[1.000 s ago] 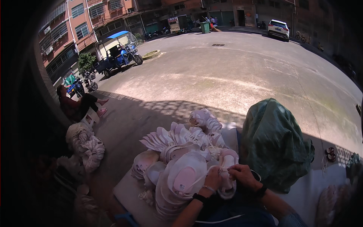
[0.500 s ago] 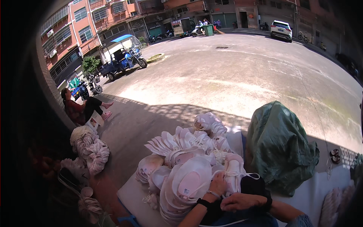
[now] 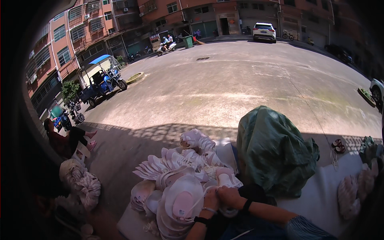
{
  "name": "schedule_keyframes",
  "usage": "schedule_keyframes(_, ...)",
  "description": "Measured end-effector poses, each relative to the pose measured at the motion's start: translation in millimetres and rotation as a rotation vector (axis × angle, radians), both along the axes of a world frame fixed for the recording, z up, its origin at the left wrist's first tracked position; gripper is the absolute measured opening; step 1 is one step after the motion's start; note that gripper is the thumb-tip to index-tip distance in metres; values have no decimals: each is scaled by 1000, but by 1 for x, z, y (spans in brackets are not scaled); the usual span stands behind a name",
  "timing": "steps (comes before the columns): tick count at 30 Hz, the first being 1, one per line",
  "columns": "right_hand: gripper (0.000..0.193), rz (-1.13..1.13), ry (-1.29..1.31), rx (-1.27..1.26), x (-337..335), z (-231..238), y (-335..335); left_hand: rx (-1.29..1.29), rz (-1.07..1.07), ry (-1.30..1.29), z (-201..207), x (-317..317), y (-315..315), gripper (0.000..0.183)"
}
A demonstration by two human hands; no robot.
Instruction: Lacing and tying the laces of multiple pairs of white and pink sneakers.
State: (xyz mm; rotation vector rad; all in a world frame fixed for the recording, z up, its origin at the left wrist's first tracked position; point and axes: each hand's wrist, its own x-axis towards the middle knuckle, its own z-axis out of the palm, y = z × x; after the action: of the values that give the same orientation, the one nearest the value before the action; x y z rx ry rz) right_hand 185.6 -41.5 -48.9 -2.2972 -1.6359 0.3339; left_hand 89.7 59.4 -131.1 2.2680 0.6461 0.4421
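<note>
My left hand [image 3: 211, 199] and my right hand [image 3: 229, 197] meet in front of me, at the near side of a bundle of pale pink shoe uppers [image 3: 227, 177]. A thin white cord [image 3: 197, 204] runs out beside my left hand, whose fingers are closed on it. The fingers of my right hand are curled in against the left; what they pinch is hidden. Just left of my hands lies a fanned stack of large whitish shoe pieces [image 3: 166, 208], the top one with a pink oval insole [image 3: 183, 204]. More bundles of uppers [image 3: 196, 140] lie behind.
A big green sack [image 3: 276, 156] stands right of the pile. Bundled pieces [image 3: 82, 182] lie at the left, others [image 3: 349, 196] at the right. A person [image 3: 66, 138] sits at the left. Beyond are a blue three-wheeler [image 3: 103, 80], a scooter with riders [image 3: 166, 47] and a white car [image 3: 264, 32].
The whole view has swung to the right. My right hand has come up against my left, and the white cord loop at the bundle's right no longer shows. Two riders on a scooter show more clearly.
</note>
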Motion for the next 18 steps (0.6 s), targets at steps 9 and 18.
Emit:
schedule_keyframes(9,17,20,-59,26,4,-13,5,-40,49,23,16,2,-3,23)
schedule_keyframes(18,17,116,-24,103,12,-10,7,-109,100,-61,34,5,-9,25)
